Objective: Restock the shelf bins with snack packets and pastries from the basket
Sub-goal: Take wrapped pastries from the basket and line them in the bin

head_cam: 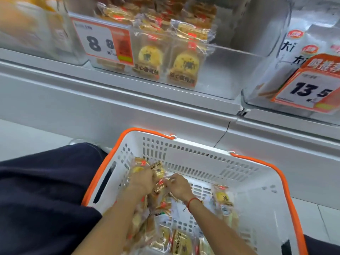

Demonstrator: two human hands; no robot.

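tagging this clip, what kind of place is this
Most likely a shop aisle: clear shelf bins of wrapped pastries, price tags on their fronts, and a white shopping basket with orange handles.

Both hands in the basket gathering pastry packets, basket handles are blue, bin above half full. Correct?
One error: the handles are orange, not blue, as the head view shows. The rest holds: left hand and right hand grip pastry packets inside the basket, and the bin above is half full.
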